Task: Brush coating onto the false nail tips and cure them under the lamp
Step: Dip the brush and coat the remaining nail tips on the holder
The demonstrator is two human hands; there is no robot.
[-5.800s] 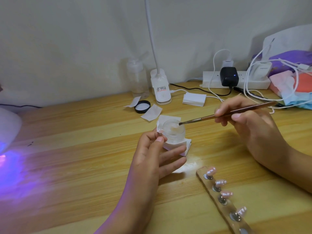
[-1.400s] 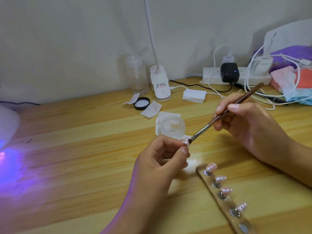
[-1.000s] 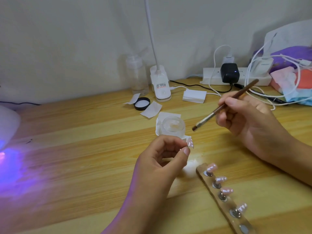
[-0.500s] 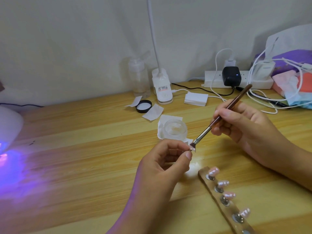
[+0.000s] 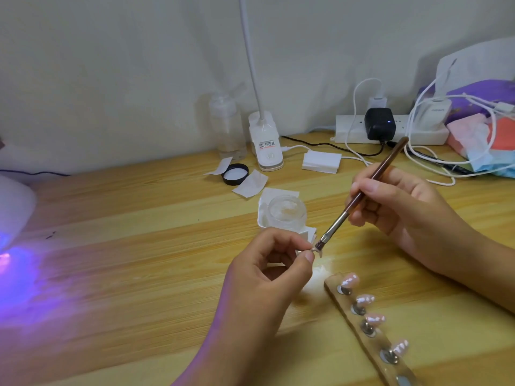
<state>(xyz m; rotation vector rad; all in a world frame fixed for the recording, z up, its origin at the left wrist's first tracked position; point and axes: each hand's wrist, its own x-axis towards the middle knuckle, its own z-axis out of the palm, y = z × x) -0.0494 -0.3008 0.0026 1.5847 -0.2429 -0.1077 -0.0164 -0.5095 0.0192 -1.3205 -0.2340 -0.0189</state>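
Observation:
My left hand (image 5: 271, 270) pinches a small false nail tip on its metal stand (image 5: 316, 249) between thumb and forefinger, over the wooden desk. A brown-handled brush (image 5: 362, 192) is gripped in my right hand (image 5: 401, 211), and its bristles touch that nail tip. An open clear jar of coating (image 5: 287, 211) stands on white paper just behind my left hand. At the lower right lies a wooden holder strip (image 5: 370, 346) with several pearly nail tips (image 5: 349, 280) on metal stands. The white curing lamp (image 5: 14, 207) sits at the left edge, casting purple light on the desk.
The jar's black lid (image 5: 235, 174) and paper scraps lie behind the jar. A clear bottle (image 5: 227, 126) and a clip desk lamp base (image 5: 266, 143) stand by the wall. A power strip (image 5: 390, 132) with tangled white cables, and pink and blue cloth, fill the back right.
The brush left the jar, my left hand picked up a nail tip, and the bristles lifted off, then came back down onto the tip.

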